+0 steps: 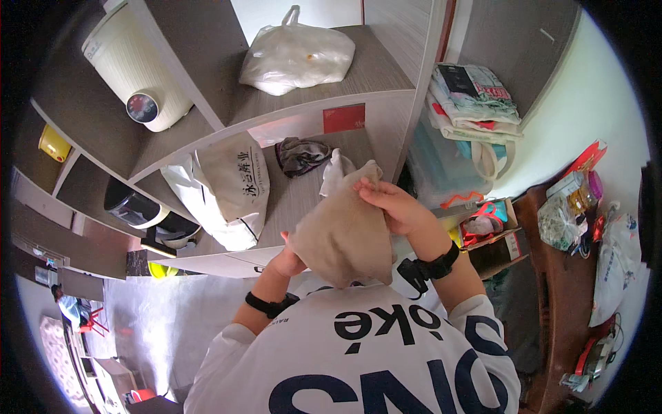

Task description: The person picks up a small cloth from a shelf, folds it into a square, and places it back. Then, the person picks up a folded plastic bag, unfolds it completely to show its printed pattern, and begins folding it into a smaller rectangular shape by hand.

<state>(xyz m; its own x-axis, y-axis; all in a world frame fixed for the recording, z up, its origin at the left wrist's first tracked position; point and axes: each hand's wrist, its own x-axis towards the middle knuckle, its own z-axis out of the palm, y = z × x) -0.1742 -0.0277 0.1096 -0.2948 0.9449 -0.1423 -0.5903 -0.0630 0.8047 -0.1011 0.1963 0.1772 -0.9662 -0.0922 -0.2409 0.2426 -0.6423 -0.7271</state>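
Observation:
A limp beige cloth [343, 231] hangs spread between my two hands, in front of my chest. My right hand [400, 208] pinches its upper right corner, with thumb and fingers on the fabric. My left hand [285, 262] grips the cloth's left edge, and most of its fingers are hidden behind it. Just past the cloth, on the shelf, lie a crumpled dark grey cloth [301, 156] and a small white cloth [336, 172]. Left of these stands a white fabric bag [231, 186] with dark printing.
Above is a shelf holding a tied white plastic bag [300, 58]. A cream appliance with a dial [148, 76] stands at upper left. Folded bags [476, 103] rest on a translucent storage box [445, 172] to the right. A brown wooden table [545, 276] carries jars and bags.

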